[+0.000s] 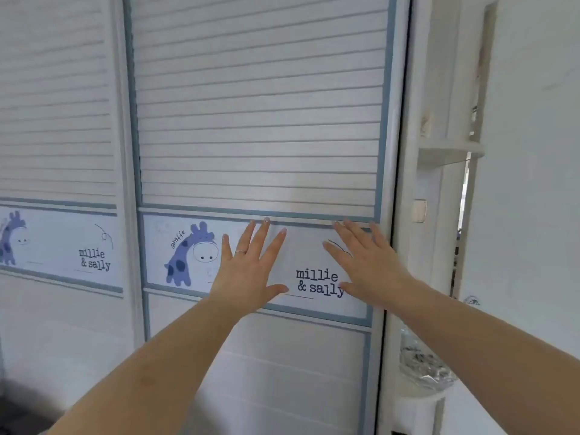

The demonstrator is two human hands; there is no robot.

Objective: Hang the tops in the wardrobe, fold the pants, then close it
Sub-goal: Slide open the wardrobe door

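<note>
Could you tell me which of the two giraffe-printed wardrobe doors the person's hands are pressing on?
The right-hand door: both the left hand and right hand lie flat on its giraffe band, while the left-hand door goes untouched.

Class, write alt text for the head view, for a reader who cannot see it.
Two open hands, left hand and right hand, press flat on a white slatted wardrobe door, on its giraffe panel reading "millie & sally".
</note>
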